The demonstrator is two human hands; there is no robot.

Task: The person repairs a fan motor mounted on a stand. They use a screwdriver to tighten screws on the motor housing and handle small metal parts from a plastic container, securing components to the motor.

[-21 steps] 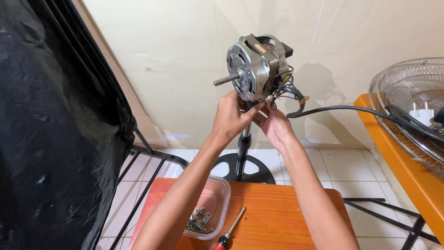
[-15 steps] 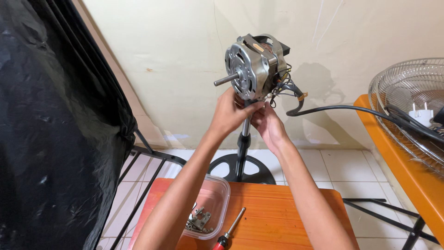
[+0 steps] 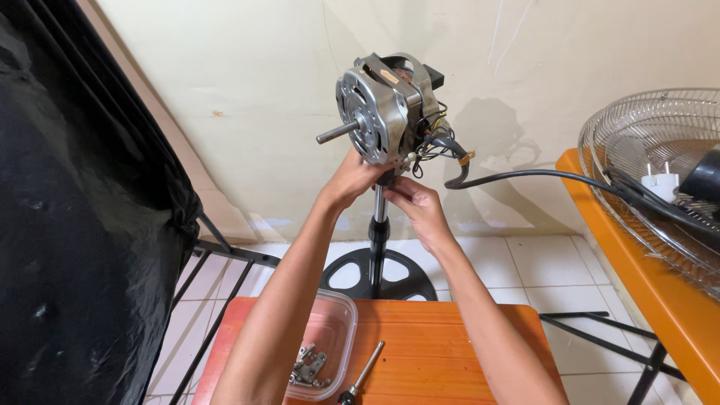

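— How far along does the fan work look?

— Stripped right down, I'd judge. The bare fan motor [image 3: 386, 112] sits atop the stand pole [image 3: 379, 225] at upper centre of the frame, with no blade or housing on it. The wire guard [image 3: 637, 172] lies on the orange table [image 3: 645, 277] at the right, and loose metal parts sit in the clear plastic tub [image 3: 326, 345] at the bottom, beside a screwdriver [image 3: 364, 373].

— And the hands?

— Both are at the motor's underside where it meets the pole. The left hand [image 3: 352, 180] is cupped against the base; the right hand [image 3: 420, 206] has its fingers pinched there, on what I cannot tell.

— Which way does it point?

— The shaft [image 3: 336, 133] juts toward the left of the frame, slightly downward; the motor's long axis runs left to right, with the black cable [image 3: 540, 176] trailing right.
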